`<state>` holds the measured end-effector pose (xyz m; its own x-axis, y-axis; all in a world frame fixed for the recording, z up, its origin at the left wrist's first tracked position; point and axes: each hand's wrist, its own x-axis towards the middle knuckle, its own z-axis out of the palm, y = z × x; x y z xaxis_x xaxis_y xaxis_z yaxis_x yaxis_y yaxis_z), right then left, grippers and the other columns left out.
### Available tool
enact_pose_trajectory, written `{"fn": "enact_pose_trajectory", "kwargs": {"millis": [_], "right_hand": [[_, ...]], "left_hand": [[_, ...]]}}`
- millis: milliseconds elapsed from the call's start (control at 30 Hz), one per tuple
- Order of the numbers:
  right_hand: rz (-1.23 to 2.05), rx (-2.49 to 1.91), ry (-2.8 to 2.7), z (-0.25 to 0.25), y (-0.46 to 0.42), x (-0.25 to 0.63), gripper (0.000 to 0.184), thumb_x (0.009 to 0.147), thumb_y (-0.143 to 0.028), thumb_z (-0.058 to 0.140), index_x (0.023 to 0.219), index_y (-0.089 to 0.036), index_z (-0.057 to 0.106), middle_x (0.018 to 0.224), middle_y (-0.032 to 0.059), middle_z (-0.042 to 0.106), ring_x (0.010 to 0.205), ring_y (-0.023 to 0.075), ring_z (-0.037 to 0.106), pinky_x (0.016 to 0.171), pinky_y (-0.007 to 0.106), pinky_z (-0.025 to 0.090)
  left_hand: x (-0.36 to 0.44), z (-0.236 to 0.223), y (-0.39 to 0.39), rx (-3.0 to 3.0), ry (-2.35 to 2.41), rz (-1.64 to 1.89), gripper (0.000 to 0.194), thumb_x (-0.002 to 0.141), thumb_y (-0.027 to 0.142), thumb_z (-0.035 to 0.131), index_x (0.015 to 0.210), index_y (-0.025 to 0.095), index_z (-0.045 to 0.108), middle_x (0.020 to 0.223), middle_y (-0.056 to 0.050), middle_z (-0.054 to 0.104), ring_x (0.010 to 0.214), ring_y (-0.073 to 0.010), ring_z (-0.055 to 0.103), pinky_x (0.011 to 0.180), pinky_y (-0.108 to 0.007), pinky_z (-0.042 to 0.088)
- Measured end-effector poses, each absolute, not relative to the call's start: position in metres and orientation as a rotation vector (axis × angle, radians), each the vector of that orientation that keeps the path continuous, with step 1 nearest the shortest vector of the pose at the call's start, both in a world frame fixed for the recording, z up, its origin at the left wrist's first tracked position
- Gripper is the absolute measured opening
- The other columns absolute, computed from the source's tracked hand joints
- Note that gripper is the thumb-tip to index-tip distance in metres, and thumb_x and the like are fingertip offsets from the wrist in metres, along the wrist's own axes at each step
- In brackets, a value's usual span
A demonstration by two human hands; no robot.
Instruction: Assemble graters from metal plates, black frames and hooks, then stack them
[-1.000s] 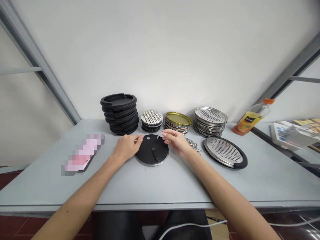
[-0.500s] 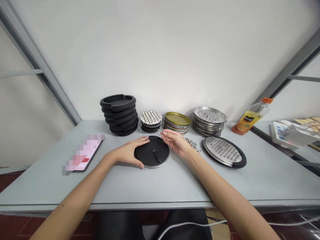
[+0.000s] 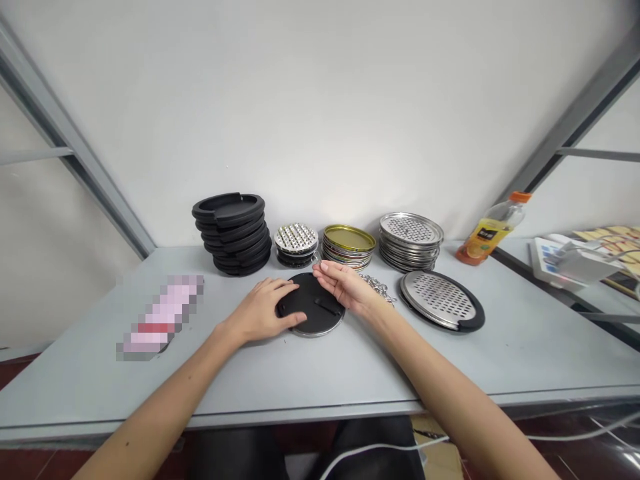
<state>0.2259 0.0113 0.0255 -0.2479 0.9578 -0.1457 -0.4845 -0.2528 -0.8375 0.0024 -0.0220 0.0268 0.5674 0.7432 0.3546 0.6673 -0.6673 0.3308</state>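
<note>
Head view: a round black disc [image 3: 320,308] with a thin metal rim lay flat on the grey tabletop [image 3: 320,380], near the middle of the frame, with a short black strap [image 3: 326,306] fixed across its face. The left hand [image 3: 260,310] was open, palm down, its fingers spread over the disc's left side at about 9 o'clock. The right hand [image 3: 345,285] hovered over the disc's upper right edge, with its thumb and forefinger drawn close together at about 1 o'clock. A small wire hook [image 3: 315,257] stood just beyond their tips, at the disc's 12 o'clock edge; it was too small to tell whether those fingers gripped it.

Taking the disc as the clock's centre, a loose heap of metal chain [image 3: 379,289] lay at about 2 o'clock, just past the right wrist. Farther back, a stack of black rubber rings [image 3: 233,233] stood at 11 o'clock, a short stack of studded metal discs [image 3: 296,241] at 12, gold-lined tin lids [image 3: 349,245] at 1, and perforated steel plates [image 3: 410,233] beyond them. A perforated steel plate with a black rim [image 3: 440,300] lay flat at 3 o'clock. An orange-capped juice bottle [image 3: 487,233] lay tilted at 2 o'clock, and a pixelated, unreadable flat object [image 3: 160,317] lay at 9.
</note>
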Motion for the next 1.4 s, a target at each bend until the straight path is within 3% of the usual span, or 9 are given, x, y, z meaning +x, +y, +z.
{"fn": "enact_pose_trajectory", "kwargs": {"millis": [133, 333, 533, 1133, 1400], "right_hand": [[1.743, -0.861, -0.865, 0.028, 0.007, 0.223, 0.017, 0.072, -0.027, 0.078, 0.084, -0.018, 0.071, 0.095, 0.0056, 0.073, 0.083, 0.0118, 0.069, 0.076, 0.02, 0.056], [1.595, -0.892, -1.108, 0.029, 0.0, 0.218, 0.024, 0.065, -0.032, 0.081, 0.083, -0.02, 0.072, 0.085, 0.0007, 0.071, 0.077, 0.0094, 0.064, 0.07, 0.019, 0.052], [1.49, -0.932, -1.312, 0.025, -0.006, 0.211, 0.027, 0.065, -0.037, 0.079, 0.083, -0.018, 0.071, 0.077, 0.0014, 0.069, 0.07, 0.0108, 0.061, 0.068, 0.024, 0.049], [1.353, -0.946, -1.631, 0.028, -0.013, 0.205, 0.023, 0.069, -0.037, 0.074, 0.081, -0.018, 0.068, 0.075, 0.0014, 0.07, 0.07, 0.0136, 0.063, 0.071, 0.027, 0.047], [1.337, -0.943, -1.61, 0.028, -0.012, 0.204, 0.025, 0.069, -0.038, 0.075, 0.085, -0.019, 0.069, 0.081, 0.0029, 0.071, 0.075, 0.0158, 0.065, 0.075, 0.03, 0.05]], "left_hand": [[0.001, 0.029, -0.017, 2.548, 1.203, 0.913, 0.032, 0.095, 0.037, 0.046, 0.115, 0.02, 0.063, 0.113, -0.009, 0.066, 0.105, -0.0234, 0.059, 0.095, -0.041, 0.046], [0.006, 0.029, -0.017, 2.439, 1.132, 1.278, 0.024, 0.093, 0.032, 0.051, 0.107, 0.018, 0.064, 0.1, -0.007, 0.069, 0.093, -0.0186, 0.063, 0.086, -0.032, 0.05], [0.004, 0.026, -0.016, 2.45, 1.128, 1.342, 0.017, 0.091, 0.032, 0.056, 0.092, 0.02, 0.069, 0.083, -0.003, 0.073, 0.073, -0.0163, 0.066, 0.074, -0.03, 0.051], [0.006, 0.027, -0.02, 2.376, 1.067, 1.336, 0.019, 0.09, 0.03, 0.056, 0.1, 0.019, 0.067, 0.087, -0.003, 0.071, 0.074, -0.0145, 0.065, 0.072, -0.027, 0.054], [0.008, 0.034, -0.02, 2.32, 1.08, 1.387, 0.015, 0.088, 0.028, 0.058, 0.087, 0.019, 0.069, 0.106, -0.008, 0.062, 0.095, -0.0186, 0.062, 0.081, -0.032, 0.054]]}}
